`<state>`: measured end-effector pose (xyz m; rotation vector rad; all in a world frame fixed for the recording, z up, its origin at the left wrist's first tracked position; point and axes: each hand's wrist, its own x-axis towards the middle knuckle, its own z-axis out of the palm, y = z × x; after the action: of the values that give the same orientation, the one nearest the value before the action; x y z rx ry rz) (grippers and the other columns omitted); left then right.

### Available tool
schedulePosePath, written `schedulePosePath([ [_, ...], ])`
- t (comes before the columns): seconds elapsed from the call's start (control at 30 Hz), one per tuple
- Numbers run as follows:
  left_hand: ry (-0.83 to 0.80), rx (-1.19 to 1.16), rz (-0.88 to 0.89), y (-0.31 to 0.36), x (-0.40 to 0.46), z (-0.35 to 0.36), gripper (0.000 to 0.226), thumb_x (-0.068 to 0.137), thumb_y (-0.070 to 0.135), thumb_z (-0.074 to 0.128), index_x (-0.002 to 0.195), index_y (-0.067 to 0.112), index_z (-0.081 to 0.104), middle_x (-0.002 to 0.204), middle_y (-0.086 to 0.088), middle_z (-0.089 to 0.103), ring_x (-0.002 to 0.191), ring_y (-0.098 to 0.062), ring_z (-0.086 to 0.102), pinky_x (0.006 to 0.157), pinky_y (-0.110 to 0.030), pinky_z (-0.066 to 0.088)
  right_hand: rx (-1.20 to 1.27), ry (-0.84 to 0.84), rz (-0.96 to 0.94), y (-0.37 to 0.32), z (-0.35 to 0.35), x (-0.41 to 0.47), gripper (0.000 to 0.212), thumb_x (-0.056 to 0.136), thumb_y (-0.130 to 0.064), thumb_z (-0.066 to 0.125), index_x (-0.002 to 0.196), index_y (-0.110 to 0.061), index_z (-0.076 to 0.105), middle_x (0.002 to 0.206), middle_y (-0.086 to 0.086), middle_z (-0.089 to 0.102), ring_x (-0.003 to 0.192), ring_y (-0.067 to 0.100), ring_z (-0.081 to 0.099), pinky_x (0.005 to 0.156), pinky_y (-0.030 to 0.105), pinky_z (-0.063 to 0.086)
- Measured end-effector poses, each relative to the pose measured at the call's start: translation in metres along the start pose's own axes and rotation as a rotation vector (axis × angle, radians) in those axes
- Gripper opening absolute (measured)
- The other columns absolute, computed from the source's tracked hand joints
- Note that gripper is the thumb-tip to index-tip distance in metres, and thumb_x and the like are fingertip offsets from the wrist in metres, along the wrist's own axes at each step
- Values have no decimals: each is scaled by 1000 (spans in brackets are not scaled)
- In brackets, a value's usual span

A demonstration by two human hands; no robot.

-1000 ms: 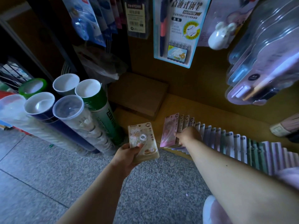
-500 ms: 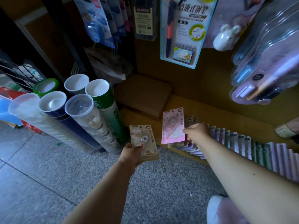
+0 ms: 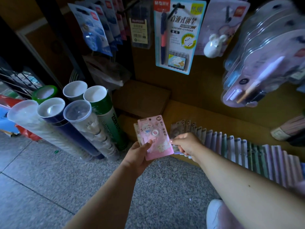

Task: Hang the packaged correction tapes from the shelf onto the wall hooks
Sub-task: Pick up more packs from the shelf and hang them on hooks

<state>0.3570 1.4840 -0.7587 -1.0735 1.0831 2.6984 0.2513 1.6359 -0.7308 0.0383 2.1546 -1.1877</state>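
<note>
A pink correction tape pack [image 3: 155,136] lies on top of a beige pack [image 3: 136,129], of which only the left edge shows. My left hand [image 3: 140,156] holds both from below, thumb across the pink pack's front. My right hand [image 3: 186,144] pinches the pink pack's right edge. A long row of correction tape packs [image 3: 239,146] stands on edge on the low wooden shelf [image 3: 206,116], running to the right. A wall hook [image 3: 130,7] juts out above among hanging goods.
Hanging blister packs fill the wall: a pen set [image 3: 178,35], blue tape packs [image 3: 94,30], a mouse-shaped item [image 3: 212,45], clear packs [image 3: 264,63] at the right. Several tall tubes [image 3: 77,123] lean at the left. Cardboard boxes [image 3: 142,98] sit behind. Grey speckled floor [image 3: 66,187] lies below.
My right hand lifted the pink pack out of the row and carried it left onto the beige pack in my left hand. The view tilted upward a little.
</note>
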Motion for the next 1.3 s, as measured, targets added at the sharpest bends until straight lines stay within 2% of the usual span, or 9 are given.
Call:
schedulePosePath([
  [0.13, -1, -22, -11, -2, 2, -4, 26, 96, 4, 53, 121, 7, 59, 108, -16, 71, 87, -26, 70, 59, -34, 60, -53, 247, 27, 19, -10, 26, 25, 83, -32, 72, 88, -7, 69, 55, 3, 59, 49, 19, 55, 50, 21, 41],
  [0.37, 15, -15, -28, -6, 8, -16, 19, 96, 5, 53, 113, 7, 61, 103, -16, 72, 80, -25, 72, 55, -33, 59, -220, 332, 149, 29, -12, 47, 30, 87, -36, 67, 79, -7, 70, 61, 6, 64, 44, 18, 58, 41, 18, 37],
  [0.47, 29, -6, -40, -9, 10, -23, 18, 96, 5, 54, 111, 8, 62, 93, -14, 75, 70, -22, 73, 51, -30, 57, -312, 322, 173, 30, -2, 54, 25, 84, -34, 68, 84, -9, 72, 63, 5, 67, 51, 21, 64, 52, 27, 54],
  [0.53, 51, 4, -48, -11, 12, -26, 18, 95, 5, 55, 112, 8, 62, 97, -15, 74, 74, -24, 73, 53, -33, 59, -323, 310, 182, 29, 1, 55, 21, 86, -29, 67, 85, -9, 71, 59, 3, 65, 42, 17, 60, 44, 23, 48],
  [0.63, 53, 9, -53, -13, 13, -31, 24, 94, 6, 55, 117, 7, 61, 110, -19, 72, 92, -31, 71, 74, -44, 62, -310, 306, 201, 28, 3, 59, 19, 85, -24, 67, 89, -6, 72, 78, 10, 73, 60, 24, 68, 51, 25, 52],
  [0.73, 91, 10, -54, -15, 15, -39, 27, 94, 6, 57, 120, 7, 60, 115, -21, 70, 97, -34, 69, 81, -48, 58, -258, 321, 210, 28, -2, 61, 18, 84, -19, 66, 88, -2, 71, 74, 14, 72, 63, 26, 70, 54, 30, 56],
  [0.93, 201, 45, -42, -19, 16, -51, 34, 93, 8, 61, 127, 7, 56, 122, -21, 66, 105, -37, 66, 72, -46, 61, -188, 296, 140, 24, -12, 39, 19, 79, -16, 70, 62, -10, 64, 67, 12, 69, 63, 27, 67, 56, 24, 46],
  [1.17, 149, 39, 12, -18, 7, -34, 39, 93, 7, 59, 132, 7, 53, 127, -22, 64, 109, -38, 64, 89, -57, 54, 17, 87, -8, 1, -24, -11, 12, 86, -4, 66, 74, -8, 63, 53, 5, 49, 43, 12, 37, 36, 16, 29],
  [1.3, -12, -73, 11, -12, -3, -19, 38, 97, 4, 49, 135, 7, 50, 129, -22, 63, 115, -42, 62, 89, -62, 52, -4, 28, -4, -1, -21, -22, 15, 86, -9, 67, 72, -14, 63, 50, 3, 49, 34, 7, 46, 43, 22, 34],
])
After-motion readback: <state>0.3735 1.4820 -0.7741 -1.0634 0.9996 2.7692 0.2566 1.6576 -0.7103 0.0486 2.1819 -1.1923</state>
